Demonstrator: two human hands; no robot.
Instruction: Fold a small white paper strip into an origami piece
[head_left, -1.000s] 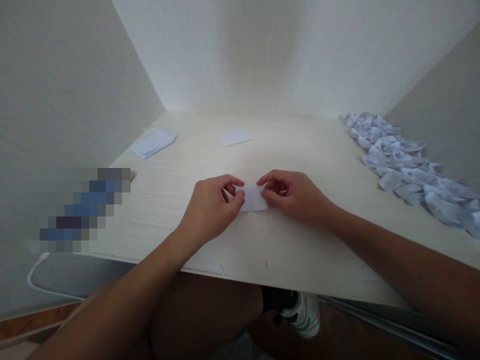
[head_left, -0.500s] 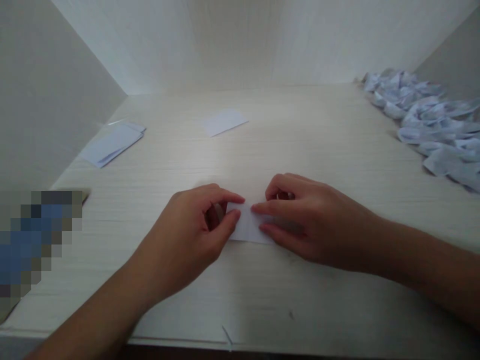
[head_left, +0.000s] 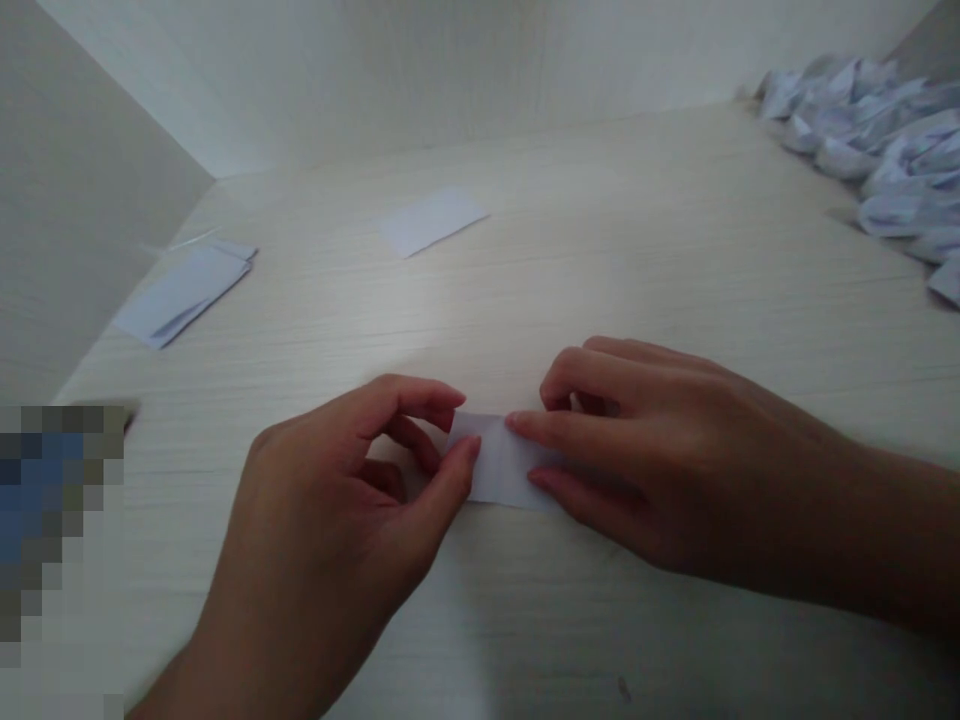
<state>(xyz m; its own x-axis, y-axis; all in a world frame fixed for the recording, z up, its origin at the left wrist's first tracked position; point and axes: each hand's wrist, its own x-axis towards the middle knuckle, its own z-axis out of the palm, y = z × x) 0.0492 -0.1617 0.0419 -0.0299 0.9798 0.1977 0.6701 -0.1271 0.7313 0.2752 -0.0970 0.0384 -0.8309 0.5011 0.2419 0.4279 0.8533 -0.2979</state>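
A small white strip of paper (head_left: 495,462) with a crease across it lies on the pale wooden table, between my hands. My left hand (head_left: 352,500) is at its left end, thumb resting on the paper and index finger curled by the upper left corner. From the right, my right hand (head_left: 637,450) presses the paper with index fingertip and thumb, its other fingers curled. The right end of the paper is hidden under that hand.
A white paper rectangle (head_left: 435,222) lies farther back. To the left is a small stack of paper pieces (head_left: 187,290); at the back right, a heap of folded white papers (head_left: 862,130). Pale walls (head_left: 450,70) close off the back and left. A blurred-out patch covers the lower left.
The view has shifted and tilted. My left index finger has lifted away from the paper's top edge, and its thumb stays on the paper. My right hand keeps its hold.
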